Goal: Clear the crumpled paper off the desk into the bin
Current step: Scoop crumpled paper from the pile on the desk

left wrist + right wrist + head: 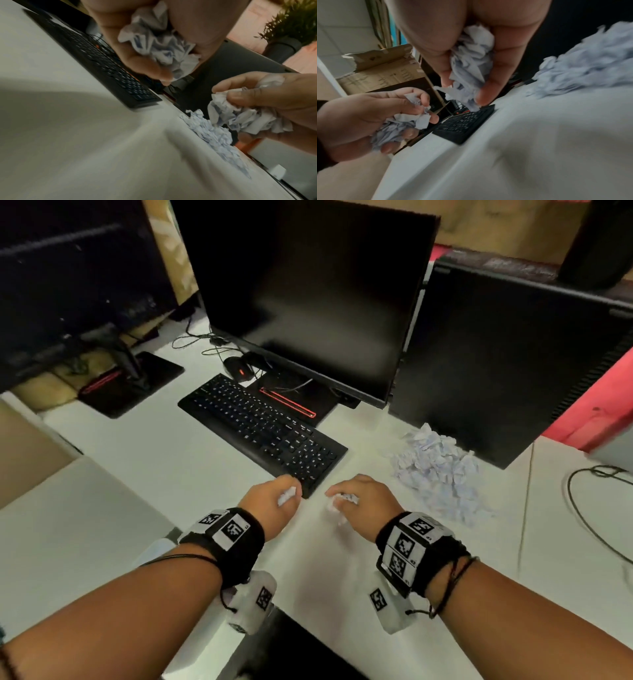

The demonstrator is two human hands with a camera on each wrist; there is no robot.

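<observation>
My left hand (274, 494) grips a wad of crumpled white paper (157, 40) just above the white desk (164, 460), near the keyboard's front corner. My right hand (363, 494) grips another crumpled wad (471, 63), a little to the right of the left hand. Both fists are curled round their paper. A heap of crumpled paper pieces (442, 470) lies on the desk to the right of my right hand, in front of the black computer tower. No bin shows in any view.
A black keyboard (263, 429) lies ahead of my hands, with a mouse (238, 368) and a dark monitor (308, 292) behind it. A black tower (507, 364) stands at the right. A second monitor stands at the left, a cable (589, 508) at the far right, a cardboard box (382, 71) at the left.
</observation>
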